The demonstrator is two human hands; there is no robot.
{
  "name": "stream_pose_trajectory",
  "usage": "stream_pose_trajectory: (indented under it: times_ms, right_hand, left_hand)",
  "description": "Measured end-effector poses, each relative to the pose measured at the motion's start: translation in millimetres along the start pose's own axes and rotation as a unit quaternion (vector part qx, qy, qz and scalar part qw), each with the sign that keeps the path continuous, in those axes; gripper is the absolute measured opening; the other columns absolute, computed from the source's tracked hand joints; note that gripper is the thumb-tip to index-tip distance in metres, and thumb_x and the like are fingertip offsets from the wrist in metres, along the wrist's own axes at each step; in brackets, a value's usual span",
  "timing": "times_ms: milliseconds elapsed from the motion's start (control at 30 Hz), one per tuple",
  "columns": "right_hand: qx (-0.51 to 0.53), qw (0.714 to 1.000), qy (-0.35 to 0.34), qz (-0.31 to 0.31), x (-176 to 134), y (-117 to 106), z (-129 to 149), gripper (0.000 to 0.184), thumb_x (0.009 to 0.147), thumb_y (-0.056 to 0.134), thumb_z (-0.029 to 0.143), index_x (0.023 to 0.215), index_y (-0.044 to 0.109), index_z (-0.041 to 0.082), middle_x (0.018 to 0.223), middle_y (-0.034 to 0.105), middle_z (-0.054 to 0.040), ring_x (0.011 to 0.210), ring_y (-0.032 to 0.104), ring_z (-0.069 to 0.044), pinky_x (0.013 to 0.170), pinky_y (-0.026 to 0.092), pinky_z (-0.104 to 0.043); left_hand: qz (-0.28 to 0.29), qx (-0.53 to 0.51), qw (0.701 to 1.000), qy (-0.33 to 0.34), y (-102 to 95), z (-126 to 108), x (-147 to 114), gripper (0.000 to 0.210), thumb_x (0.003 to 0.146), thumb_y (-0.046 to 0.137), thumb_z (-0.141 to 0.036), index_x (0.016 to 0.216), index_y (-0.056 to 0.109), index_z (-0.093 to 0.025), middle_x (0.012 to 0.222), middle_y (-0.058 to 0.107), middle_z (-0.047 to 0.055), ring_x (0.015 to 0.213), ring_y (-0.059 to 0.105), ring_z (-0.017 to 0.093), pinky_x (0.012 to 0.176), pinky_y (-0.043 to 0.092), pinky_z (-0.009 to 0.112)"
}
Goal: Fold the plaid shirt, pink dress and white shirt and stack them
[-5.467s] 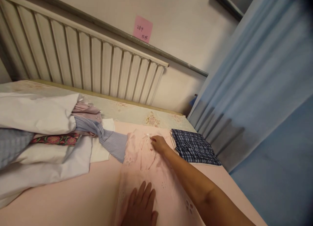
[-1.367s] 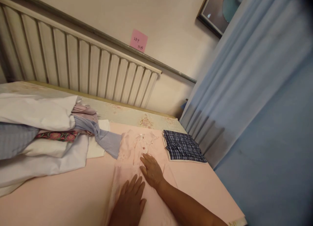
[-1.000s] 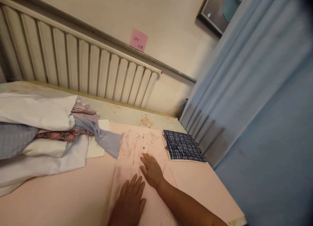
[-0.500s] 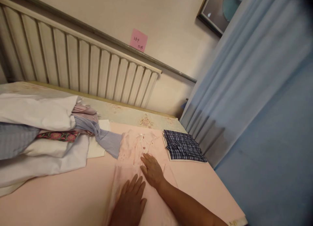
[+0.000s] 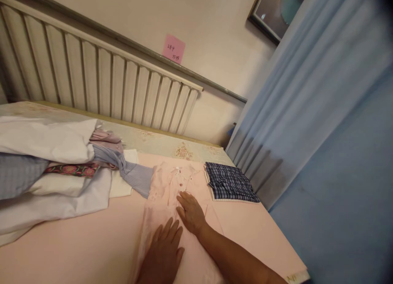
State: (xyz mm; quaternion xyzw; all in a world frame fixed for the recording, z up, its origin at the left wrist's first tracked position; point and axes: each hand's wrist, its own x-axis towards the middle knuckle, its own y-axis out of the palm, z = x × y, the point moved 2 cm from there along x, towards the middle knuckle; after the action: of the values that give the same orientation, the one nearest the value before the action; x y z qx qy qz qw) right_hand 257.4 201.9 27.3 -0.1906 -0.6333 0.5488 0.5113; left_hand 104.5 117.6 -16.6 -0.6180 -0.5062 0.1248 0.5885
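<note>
A pale pink buttoned shirt [image 5: 159, 202] lies spread on a pink sheet, its collar end pointing away from me. My left hand [image 5: 164, 249] rests flat on the lower part, fingers stretched out. Farther up, near the buttons, my right hand [image 5: 190, 210] presses flat on the cloth with its fingers extended. Neither hand grips anything. The shirt's nearest part is partly covered by my hands and forearm.
To the left is a heap of loose clothes [image 5: 55, 140], with a blue striped sleeve [image 5: 138, 179] touching the shirt. Folded dark plaid cloth [image 5: 231, 183] lies right of the collar. A radiator [image 5: 107, 83] stands behind; a blue curtain [image 5: 291, 104] hangs at right.
</note>
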Motion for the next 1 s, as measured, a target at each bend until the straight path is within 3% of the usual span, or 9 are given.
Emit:
stream_pose_trajectory:
  times_ms: [600,833,1000]
  right_hand:
    - [0.006,1.000,0.005,0.004,-0.3,0.3,-0.4,0.038,0.094,0.046,0.028,0.131,0.051,0.021,0.140,0.050,-0.0083,0.133,0.041,-0.021,0.114,0.030,-0.046]
    - [0.009,1.000,0.003,-0.003,-0.9,1.7,-1.2,0.039,0.093,0.048,0.027,0.131,0.051,0.020,0.141,0.049,-0.0095,0.133,0.041,-0.022,0.113,0.031,-0.047]
    - [0.006,1.000,0.004,0.007,0.3,1.3,-1.0,0.039,0.093,0.049,0.027,0.131,0.052,0.020,0.141,0.049,-0.0088,0.133,0.041,-0.021,0.113,0.030,-0.045]
  left_hand:
    - [-0.006,-0.007,1.000,-0.002,2.6,0.4,-1.3,0.045,0.092,0.042,-0.035,0.136,0.050,-0.027,0.146,0.046,0.004,0.135,0.039,0.025,0.112,0.028,0.047]
    - [0.036,-0.016,0.999,-0.021,-2.8,-1.8,0.6,0.047,0.091,0.043,-0.035,0.137,0.049,-0.028,0.148,0.043,0.003,0.137,0.036,0.026,0.112,0.028,0.049]
    - [0.015,-0.023,1.000,-0.010,-3.6,-1.4,0.7,0.046,0.091,0.043,-0.036,0.136,0.050,-0.027,0.146,0.045,0.003,0.136,0.037,0.025,0.114,0.026,0.047]
